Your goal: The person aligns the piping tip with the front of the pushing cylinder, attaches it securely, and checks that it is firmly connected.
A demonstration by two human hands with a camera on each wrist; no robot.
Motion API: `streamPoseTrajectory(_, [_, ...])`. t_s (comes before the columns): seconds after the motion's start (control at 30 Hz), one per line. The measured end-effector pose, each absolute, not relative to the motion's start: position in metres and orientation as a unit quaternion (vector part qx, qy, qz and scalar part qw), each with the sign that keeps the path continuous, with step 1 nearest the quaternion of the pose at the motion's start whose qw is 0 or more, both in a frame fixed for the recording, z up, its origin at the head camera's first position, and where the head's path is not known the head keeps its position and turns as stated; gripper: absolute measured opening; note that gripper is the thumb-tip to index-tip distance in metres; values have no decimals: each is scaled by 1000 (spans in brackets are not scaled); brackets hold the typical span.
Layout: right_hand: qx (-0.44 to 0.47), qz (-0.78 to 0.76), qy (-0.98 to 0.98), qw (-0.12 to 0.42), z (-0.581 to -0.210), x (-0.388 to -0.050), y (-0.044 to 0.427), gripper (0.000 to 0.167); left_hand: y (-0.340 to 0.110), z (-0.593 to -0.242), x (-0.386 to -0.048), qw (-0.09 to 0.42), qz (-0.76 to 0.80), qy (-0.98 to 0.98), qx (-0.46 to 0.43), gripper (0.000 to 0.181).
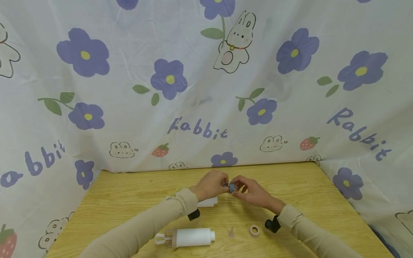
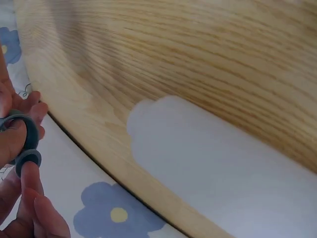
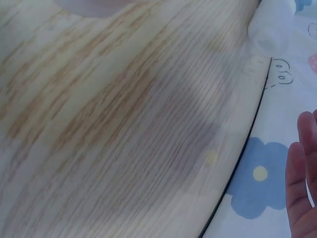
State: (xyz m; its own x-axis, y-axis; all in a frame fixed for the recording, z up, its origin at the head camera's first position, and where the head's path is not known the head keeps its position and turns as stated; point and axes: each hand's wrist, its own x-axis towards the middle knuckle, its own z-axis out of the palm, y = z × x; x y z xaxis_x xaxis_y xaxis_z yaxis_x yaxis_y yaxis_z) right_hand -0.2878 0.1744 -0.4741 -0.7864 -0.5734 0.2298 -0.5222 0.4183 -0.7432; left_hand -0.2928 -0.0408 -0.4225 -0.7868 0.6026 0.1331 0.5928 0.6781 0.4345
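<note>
Both hands meet above the back half of the table, around a small grey-blue ring-shaped part [image 1: 232, 188]. The left hand [image 1: 212, 185] pinches its left side and the right hand [image 1: 253, 192] grips its right side with thumb and fingers. In the left wrist view the part shows as a larger ring [image 2: 31, 133] joined to or touching a smaller ring [image 2: 28, 157], with a thumb and a fingertip pressed into them. In the right wrist view only some fingers [image 3: 299, 183] show at the right edge; the part is out of that view.
A white cylinder with a clear-and-beige end [image 1: 193, 237] lies at the front. Another white cylinder [image 1: 207, 202] lies partly behind the left forearm. A beige ring [image 1: 254, 230] and a small beige pointed piece [image 1: 231, 232] lie on the wooden table [image 1: 135, 190]. Patterned cloth [image 1: 193, 107] hangs behind.
</note>
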Motion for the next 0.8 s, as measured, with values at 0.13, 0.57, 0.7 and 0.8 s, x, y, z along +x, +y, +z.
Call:
streamPoseTrajectory(0.13, [-322,-433,841,27,-475,-288,174,27,-41,-424,-293,33,293,904,309,11])
streamPoseTrajectory(0.57, [-319,-431,844,15,-474,-287,177,27,-40,-427,-286,158,489,828,226,14])
streamPoseTrajectory(0.7, [-319,-432,843,20,-475,-288,177,27,-37,-428,-283,163,501,820,223,16])
streamPoseTrajectory(0.8, [-315,-431,845,23,-475,-288,176,27,-36,-428,-281,160,497,822,228,14])
